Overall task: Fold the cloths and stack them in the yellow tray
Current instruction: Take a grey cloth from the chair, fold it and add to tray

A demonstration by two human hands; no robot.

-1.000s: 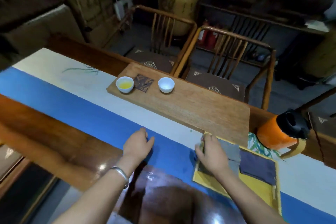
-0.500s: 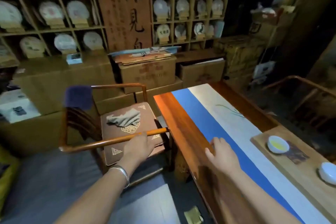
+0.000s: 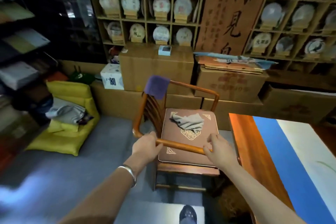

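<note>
Seen from above, a person's left hand (image 3: 145,148) has its grip clenched around the near armrest of a wooden chair (image 3: 183,146), while the right hand (image 3: 219,149) rests on the same rail with fingers loosely curled over it. A crumpled grey cloth (image 3: 189,122) lies unfolded on the chair's brown cushion (image 3: 185,152), and a purple cloth (image 3: 157,86) hangs draped over the top corner of the chair back. A wooden bench (image 3: 243,143) with a blue and white runner (image 3: 291,160) stands just to the right.
</note>
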